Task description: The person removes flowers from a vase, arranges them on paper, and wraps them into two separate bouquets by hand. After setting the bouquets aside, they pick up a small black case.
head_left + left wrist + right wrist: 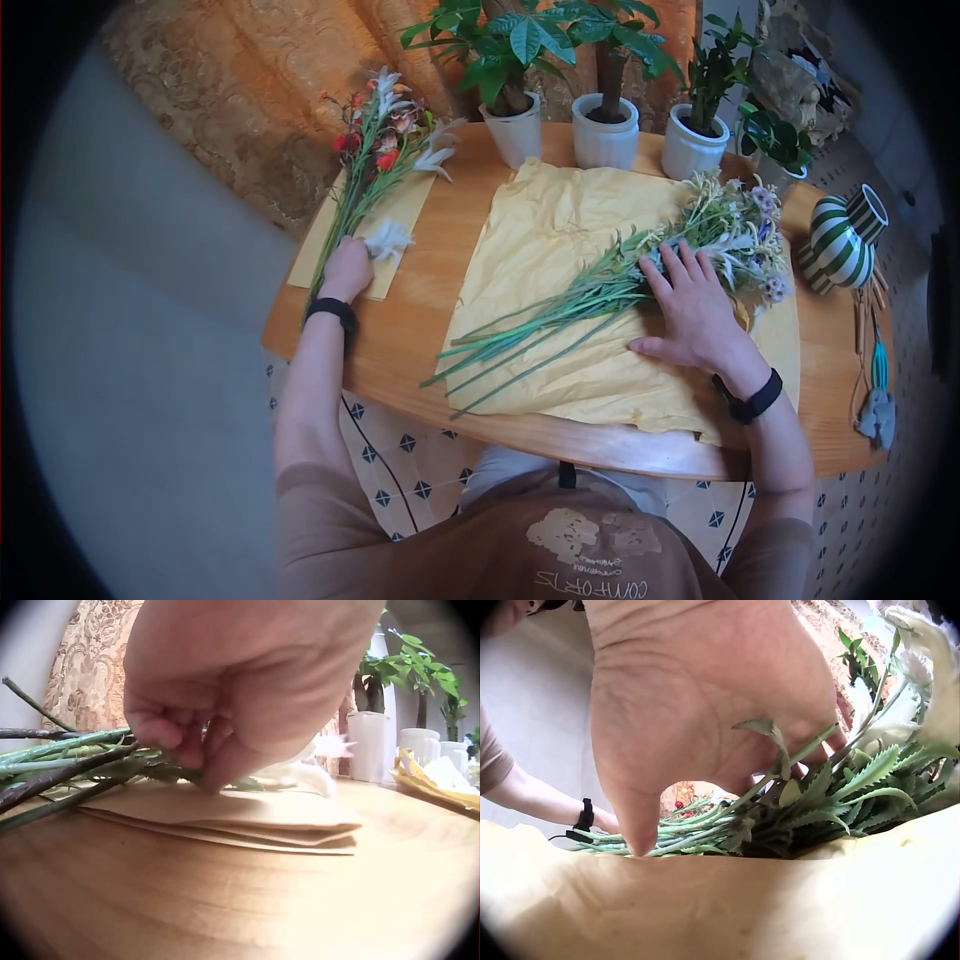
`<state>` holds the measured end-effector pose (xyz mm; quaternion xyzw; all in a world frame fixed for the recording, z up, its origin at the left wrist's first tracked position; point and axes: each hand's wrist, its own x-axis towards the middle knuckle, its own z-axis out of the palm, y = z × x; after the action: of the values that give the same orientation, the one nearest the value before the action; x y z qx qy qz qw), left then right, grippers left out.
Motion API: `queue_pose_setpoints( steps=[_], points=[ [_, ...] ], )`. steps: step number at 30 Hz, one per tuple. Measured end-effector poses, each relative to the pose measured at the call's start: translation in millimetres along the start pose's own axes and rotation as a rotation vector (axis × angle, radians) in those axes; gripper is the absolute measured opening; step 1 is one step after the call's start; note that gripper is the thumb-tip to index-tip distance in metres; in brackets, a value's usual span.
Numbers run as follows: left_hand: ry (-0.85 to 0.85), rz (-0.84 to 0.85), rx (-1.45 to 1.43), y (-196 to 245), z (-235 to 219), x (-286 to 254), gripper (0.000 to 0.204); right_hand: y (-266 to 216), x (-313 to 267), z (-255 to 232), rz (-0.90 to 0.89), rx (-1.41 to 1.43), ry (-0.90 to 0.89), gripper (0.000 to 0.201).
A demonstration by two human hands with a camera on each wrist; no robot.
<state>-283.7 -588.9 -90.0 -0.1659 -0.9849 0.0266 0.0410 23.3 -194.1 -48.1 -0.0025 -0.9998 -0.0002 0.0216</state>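
Note:
On the left of the head view, my left hand [348, 270] is among the stems of a bunch of red and white flowers [375, 160]. The left wrist view shows its thumb and curled fingers [169, 733] pinching a green flower stem close over folded tan paper [225, 806]. A white bloom [387, 240] is beside that hand. My right hand [695, 310] rests, fingers spread, on a larger bouquet of pale flowers [745, 235]. Its green stems [530, 325] point toward the lower left across a crinkled yellow wrapping sheet [560, 210]. In the right wrist view, leaves partly hide the fingertips.
Potted plants in white pots [606, 135] line the table's back edge. A green-and-white striped vase [842, 240] lies tilted at the right, above a grey tassel-like item [877, 415]. An orange patterned curtain [270, 90] hangs behind the wooden table [400, 340].

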Motion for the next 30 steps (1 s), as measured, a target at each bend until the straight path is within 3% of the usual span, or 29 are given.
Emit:
queue_pose_setpoints(
  steps=[3, 6, 7, 9, 14, 17, 19, 22, 27, 29, 30],
  points=[
    [0.051, 0.053, -0.081, -14, -2, 10, 0.015, 1, 0, -1, -0.005, -0.002, -0.007, 0.100],
    [0.018, -0.091, -0.701, -36, -15, 14, 0.017, 0, -1, -1, -0.007, -0.005, -0.003, 0.099],
    [0.015, -0.095, -0.698, -42, -17, 13, 0.017, -1, -1, -2, -0.001, -0.004, -0.005, 0.099],
    [-0.102, -0.212, -1.144, -40, -53, -6, 0.017, -2, 0, -2, -0.005, -0.001, -0.006, 0.099],
    [-0.167, -0.155, -1.350, -49, -77, -14, 0.023, -2, 0, -2, 0.000, -0.010, -0.001, 0.097],
    [-0.158, -0.105, -1.226, -43, -70, -2, 0.026, -2, 0, -2, -0.004, -0.002, 0.011, 0.097],
    [-0.151, -0.179, -1.126, -16, -77, -15, 0.025, -1, 0, -1, -0.009, 0.001, 0.014, 0.097],
    [-0.106, -0.204, -1.025, -19, -68, -14, 0.020, -1, 0, 1, -0.013, 0.008, 0.026, 0.097],
    [-0.105, -0.047, -0.367, -40, -47, -32, 0.017, 0, -1, -1, -0.017, 0.008, 0.027, 0.097],
    [-0.155, -0.101, -0.301, -30, -41, -48, 0.019, 0, -1, 0, -0.019, 0.008, 0.032, 0.097],
    [-0.028, -0.043, -0.277, -26, -36, -55, 0.019, 0, -1, 0, -0.017, 0.009, 0.032, 0.097]
  ],
)
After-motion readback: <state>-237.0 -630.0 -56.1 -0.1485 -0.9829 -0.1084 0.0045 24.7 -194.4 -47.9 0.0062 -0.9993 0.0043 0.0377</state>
